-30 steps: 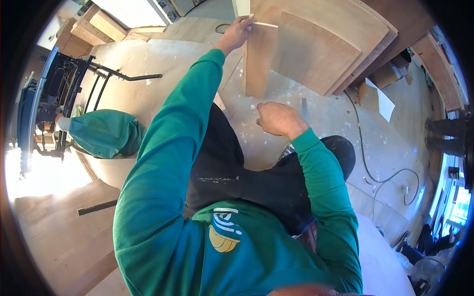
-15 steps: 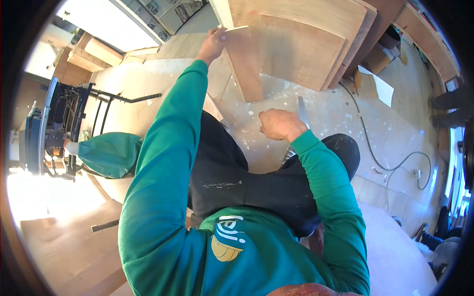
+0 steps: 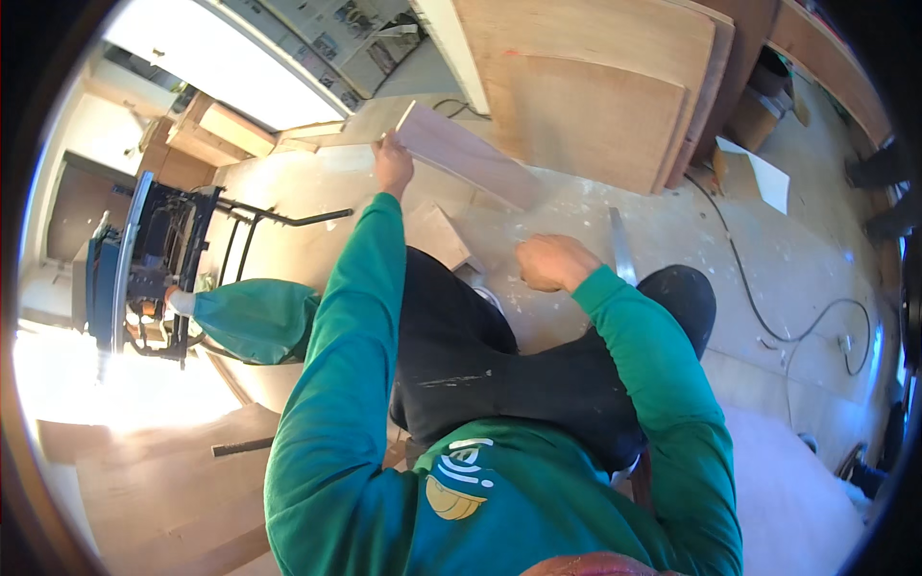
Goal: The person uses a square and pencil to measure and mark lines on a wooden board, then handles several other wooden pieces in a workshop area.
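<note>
My left hand [image 3: 393, 165] is closed on the near left end of a long, narrow wooden board [image 3: 466, 158], which is tilted, its other end low by the floor. My right hand [image 3: 555, 262] is curled into a fist above the floor, in front of my knees; whatever it may hold is hidden. Just beyond that wrist, a long metal blade like a saw's [image 3: 622, 245] shows, partly covered by my sleeve. A shorter wooden piece [image 3: 437, 235] lies on the floor beside my left knee.
Large plywood sheets [image 3: 595, 115] lean upright ahead. At left stands a black-framed machine [image 3: 158, 264] with a green bag [image 3: 254, 322]. A dark cable [image 3: 735, 288] loops over the floor at right, near a cardboard piece [image 3: 754, 178]. Another person's legs [image 3: 884, 197] show at far right.
My left hand has swung the board from nearly upright against the plywood to a slanting position farther left. My right hand stays closed, almost in place. The view has shifted slightly.
</note>
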### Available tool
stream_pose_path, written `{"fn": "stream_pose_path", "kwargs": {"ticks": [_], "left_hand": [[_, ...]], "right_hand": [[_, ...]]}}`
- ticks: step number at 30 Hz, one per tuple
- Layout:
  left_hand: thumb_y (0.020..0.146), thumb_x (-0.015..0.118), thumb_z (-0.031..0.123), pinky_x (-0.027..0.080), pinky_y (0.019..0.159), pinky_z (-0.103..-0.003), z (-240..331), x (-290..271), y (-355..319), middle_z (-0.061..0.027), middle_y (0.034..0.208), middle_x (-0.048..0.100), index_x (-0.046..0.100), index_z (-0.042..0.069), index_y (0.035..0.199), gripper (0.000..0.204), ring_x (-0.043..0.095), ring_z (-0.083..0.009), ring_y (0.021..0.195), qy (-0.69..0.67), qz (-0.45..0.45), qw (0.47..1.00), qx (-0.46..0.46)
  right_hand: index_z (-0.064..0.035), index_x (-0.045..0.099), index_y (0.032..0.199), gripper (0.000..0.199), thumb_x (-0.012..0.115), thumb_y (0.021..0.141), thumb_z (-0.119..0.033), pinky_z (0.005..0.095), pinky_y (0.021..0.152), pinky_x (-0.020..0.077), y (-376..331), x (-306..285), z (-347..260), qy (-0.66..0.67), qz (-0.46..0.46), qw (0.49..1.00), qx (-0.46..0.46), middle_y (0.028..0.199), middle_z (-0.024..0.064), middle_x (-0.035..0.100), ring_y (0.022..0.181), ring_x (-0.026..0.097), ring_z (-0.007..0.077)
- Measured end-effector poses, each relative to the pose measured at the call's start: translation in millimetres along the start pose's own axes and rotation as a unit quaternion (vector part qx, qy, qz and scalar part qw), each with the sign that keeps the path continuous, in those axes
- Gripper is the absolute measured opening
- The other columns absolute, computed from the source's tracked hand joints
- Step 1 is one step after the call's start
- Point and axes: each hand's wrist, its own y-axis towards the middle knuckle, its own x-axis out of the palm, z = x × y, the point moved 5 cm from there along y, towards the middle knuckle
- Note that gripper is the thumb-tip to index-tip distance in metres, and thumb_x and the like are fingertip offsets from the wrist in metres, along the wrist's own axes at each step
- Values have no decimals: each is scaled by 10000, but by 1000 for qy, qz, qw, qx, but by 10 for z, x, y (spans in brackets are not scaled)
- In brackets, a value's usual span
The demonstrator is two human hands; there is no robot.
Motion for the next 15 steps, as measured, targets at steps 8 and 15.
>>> {"fn": "stream_pose_path", "kwargs": {"ticks": [8, 15], "left_hand": [[888, 557, 77, 468, 1014, -456, -611, 25, -136, -251, 1261, 482, 561, 69, 1367, 479, 555, -406, 1141, -20, 39, 991, -127], [896, 542, 35, 471, 1016, -431, -340, 84, -139, -239, 1305, 440, 551, 57, 1369, 473, 554, -399, 1151, -80, 53, 987, -131]], "right_hand": [[25, 704, 1094, 317, 642, 908, -224, 489, 894, 542, -22, -65, -17, -12, -16, 1000, 19, 1077, 255, 708, 1047, 676, 416], [33, 731, 1018, 271, 642, 891, -190, 487, 886, 545, -47, -97, 17, -3, 20, 1000, 17, 1052, 262, 708, 1020, 679, 421]]}}
